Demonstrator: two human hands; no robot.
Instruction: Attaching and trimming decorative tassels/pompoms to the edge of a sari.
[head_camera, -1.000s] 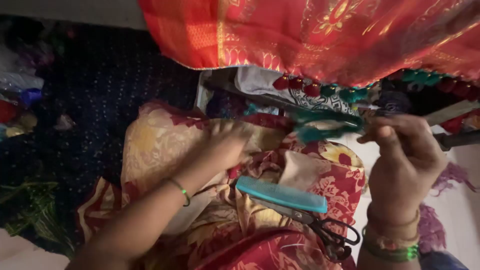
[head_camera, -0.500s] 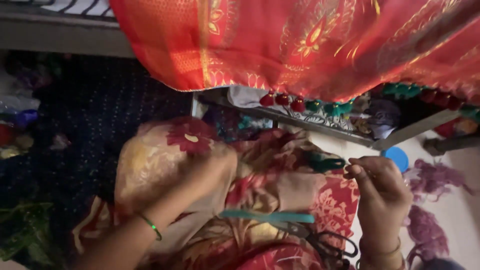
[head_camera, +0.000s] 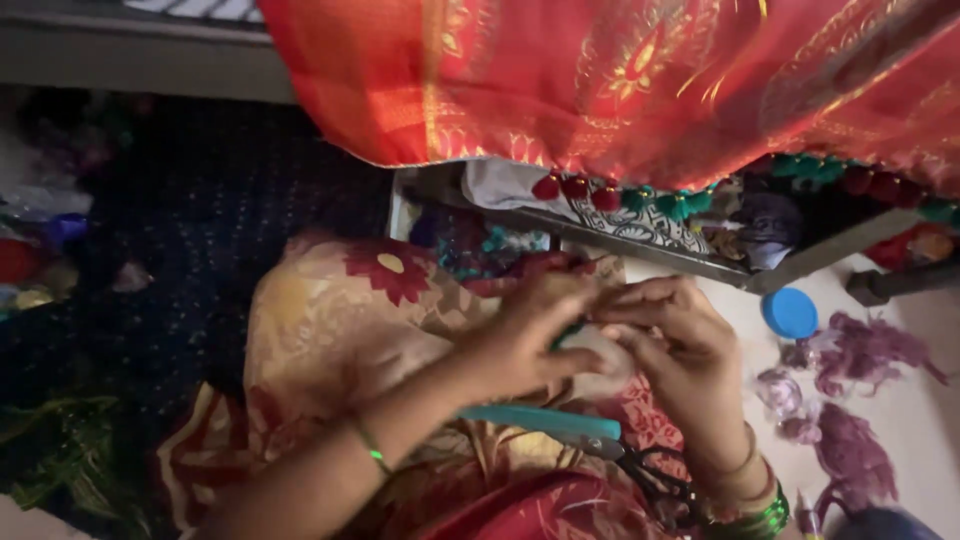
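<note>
Left of the teal comb (head_camera: 545, 420) lies a dark blue dotted cloth (head_camera: 210, 250) on the floor, and a cream cloth with red flowers (head_camera: 340, 320) spreads over the lap, seemingly as a working surface. The left hand (head_camera: 525, 335) sits just above the comb, fingers curled and pinched onto a small pale tuft with a green bit (head_camera: 590, 345). The right hand (head_camera: 680, 350) meets it from the other side, fingertips closed on the same tuft, probably to steady it from both ends. The comb's long axis runs left to right (slightly tilted down rightward), beside black-handled scissors (head_camera: 650, 470). Farther right lie a blue lid (head_camera: 790, 313) and purple thread scraps (head_camera: 850, 400).
</note>
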